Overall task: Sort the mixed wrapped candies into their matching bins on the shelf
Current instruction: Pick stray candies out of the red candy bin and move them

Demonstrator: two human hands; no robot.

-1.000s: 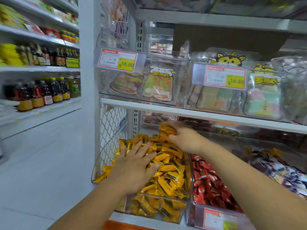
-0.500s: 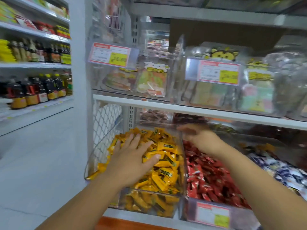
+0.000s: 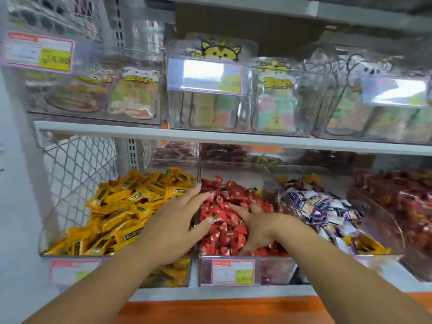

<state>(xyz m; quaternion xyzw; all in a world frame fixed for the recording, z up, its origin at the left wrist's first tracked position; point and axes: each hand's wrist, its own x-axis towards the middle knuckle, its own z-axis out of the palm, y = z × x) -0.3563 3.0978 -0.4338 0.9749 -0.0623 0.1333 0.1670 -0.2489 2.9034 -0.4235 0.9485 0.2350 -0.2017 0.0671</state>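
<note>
Orange shelf lip (image 3: 222,309) runs along the near edge, with a price tag (image 3: 232,271) on the red bin front just behind it. Left hand (image 3: 173,228) is flat with fingers straight and spread, straddling the clear divider (image 3: 199,174) between yellow candies (image 3: 121,206) and red candies (image 3: 224,195), fingertips on red. Right hand (image 3: 254,228) is just beside it, not touching, fingers splayed, tips sunk in the red pile. Purple-white candies (image 3: 327,211) lie to the right. Wire mesh panel (image 3: 77,164) closes the left side. White shelf board (image 3: 233,139) sits low over the bins' far ends, with clear gummy bins (image 3: 210,108) on it.

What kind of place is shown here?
Probably a shop's candy aisle: clear plastic bins of yellow wrapped candies and red wrapped candies on a white shelf, with printed price tags.
</note>
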